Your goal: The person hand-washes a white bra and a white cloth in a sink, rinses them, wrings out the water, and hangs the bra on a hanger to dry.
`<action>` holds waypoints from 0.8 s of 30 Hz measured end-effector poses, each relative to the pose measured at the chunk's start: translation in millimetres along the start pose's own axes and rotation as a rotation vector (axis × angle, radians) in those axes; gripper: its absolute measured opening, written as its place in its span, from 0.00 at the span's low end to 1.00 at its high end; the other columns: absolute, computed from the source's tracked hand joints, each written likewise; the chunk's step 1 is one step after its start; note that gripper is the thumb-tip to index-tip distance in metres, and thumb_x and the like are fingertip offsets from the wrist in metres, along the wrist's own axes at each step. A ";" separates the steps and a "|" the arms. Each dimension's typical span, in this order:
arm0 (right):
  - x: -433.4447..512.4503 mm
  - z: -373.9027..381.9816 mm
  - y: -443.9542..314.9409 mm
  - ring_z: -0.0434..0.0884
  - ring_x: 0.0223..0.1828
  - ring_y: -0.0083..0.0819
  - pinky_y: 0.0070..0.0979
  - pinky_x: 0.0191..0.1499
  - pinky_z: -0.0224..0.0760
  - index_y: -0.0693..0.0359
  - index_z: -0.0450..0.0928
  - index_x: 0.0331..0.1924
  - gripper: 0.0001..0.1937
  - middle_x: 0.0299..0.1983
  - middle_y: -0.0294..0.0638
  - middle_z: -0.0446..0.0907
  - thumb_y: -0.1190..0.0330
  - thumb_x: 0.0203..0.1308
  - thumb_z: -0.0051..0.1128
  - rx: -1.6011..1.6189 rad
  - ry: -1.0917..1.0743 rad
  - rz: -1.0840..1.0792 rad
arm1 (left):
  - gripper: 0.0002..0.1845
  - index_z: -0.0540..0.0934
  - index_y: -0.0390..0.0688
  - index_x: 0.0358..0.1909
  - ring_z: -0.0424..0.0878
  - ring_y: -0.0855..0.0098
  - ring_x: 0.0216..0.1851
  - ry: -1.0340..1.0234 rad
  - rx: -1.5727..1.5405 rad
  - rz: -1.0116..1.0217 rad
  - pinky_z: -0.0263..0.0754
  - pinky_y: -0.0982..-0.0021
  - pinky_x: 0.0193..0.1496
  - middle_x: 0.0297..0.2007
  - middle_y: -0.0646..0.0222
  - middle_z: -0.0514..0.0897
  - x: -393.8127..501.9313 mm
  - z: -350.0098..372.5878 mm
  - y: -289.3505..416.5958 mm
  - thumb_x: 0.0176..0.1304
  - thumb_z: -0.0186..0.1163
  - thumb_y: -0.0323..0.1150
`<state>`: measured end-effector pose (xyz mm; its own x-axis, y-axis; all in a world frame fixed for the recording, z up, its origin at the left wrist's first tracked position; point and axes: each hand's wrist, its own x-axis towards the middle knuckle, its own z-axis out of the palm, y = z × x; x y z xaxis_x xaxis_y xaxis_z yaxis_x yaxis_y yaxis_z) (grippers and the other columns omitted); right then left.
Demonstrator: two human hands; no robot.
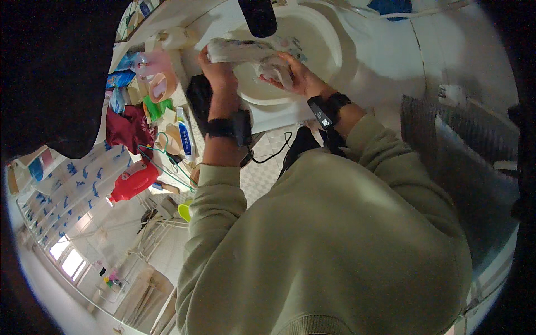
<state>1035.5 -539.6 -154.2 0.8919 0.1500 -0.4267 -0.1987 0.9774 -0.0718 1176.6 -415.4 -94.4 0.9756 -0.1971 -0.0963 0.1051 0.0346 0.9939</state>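
Note:
A white wash basin (333, 54) lies before me, with a wet-looking white cloth (240, 51) held above its bowl. Its left end is gripped by my left hand (217, 73), near the basin's left rim. My right hand (299, 75) clasps a bunched fold of the same cloth over the middle of the bowl. A patterned part of the fabric (291, 45) hangs beyond my right fingers; how far it reaches down is unclear. Both wrists carry black strapped devices.
Left of the basin, a crowded counter holds a toothpaste tube (184, 134), a pink cup (161, 88), a maroon cloth (130, 127), a green wire hanger (165, 153) and a red bottle (134, 180). A dark cylindrical object (259, 19) juts over the basin's far side. A grey towel (418, 125) hangs at right.

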 end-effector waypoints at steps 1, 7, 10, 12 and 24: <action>-1.7 9.7 1.4 0.79 0.49 0.34 0.33 0.53 0.77 0.57 0.72 0.55 0.23 0.48 0.40 0.78 0.51 0.65 0.52 0.141 -0.106 -0.008 | 0.17 0.73 0.40 0.49 0.77 0.69 0.44 -0.011 0.144 0.079 0.75 0.66 0.45 0.45 0.65 0.78 -6.6 4.1 -4.3 0.57 0.60 0.24; -10.0 35.9 0.7 0.80 0.50 0.35 0.35 0.51 0.78 0.57 0.72 0.53 0.22 0.48 0.39 0.79 0.49 0.67 0.49 -0.174 0.066 -0.051 | 0.31 0.71 0.43 0.55 0.72 0.55 0.55 -0.551 1.072 0.542 0.65 0.61 0.60 0.52 0.57 0.73 -77.6 3.2 4.7 0.44 0.63 0.22; -9.2 31.2 1.2 0.82 0.43 0.35 0.31 0.46 0.80 0.59 0.72 0.53 0.23 0.46 0.40 0.80 0.48 0.66 0.50 -0.160 0.144 -0.032 | 0.31 0.68 0.44 0.59 0.71 0.58 0.56 -0.513 0.653 0.158 0.64 0.61 0.60 0.54 0.61 0.71 -84.2 -8.8 14.4 0.50 0.64 0.28; -5.6 30.0 0.3 0.83 0.39 0.35 0.27 0.41 0.79 0.60 0.72 0.53 0.23 0.45 0.41 0.80 0.50 0.66 0.50 -0.057 -0.009 0.055 | 0.28 0.65 0.45 0.61 0.71 0.61 0.55 -0.226 0.043 -0.239 0.64 0.61 0.59 0.53 0.63 0.71 -81.3 -16.7 12.8 0.60 0.62 0.35; -30.4 39.7 -12.7 0.77 0.31 0.30 0.22 0.26 0.74 0.64 0.73 0.51 0.25 0.39 0.47 0.79 0.53 0.59 0.58 -0.065 -0.130 0.272 | 0.40 0.68 0.43 0.63 0.71 0.60 0.60 -0.275 -0.477 -0.656 0.68 0.62 0.62 0.59 0.64 0.74 -24.6 -1.2 -18.2 0.63 0.44 0.66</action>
<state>1027.1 -550.6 -104.5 0.8461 0.4267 -0.3196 -0.4593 0.8878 -0.0305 1150.9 -410.0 -110.2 0.6143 -0.5495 -0.5663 0.7621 0.2269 0.6065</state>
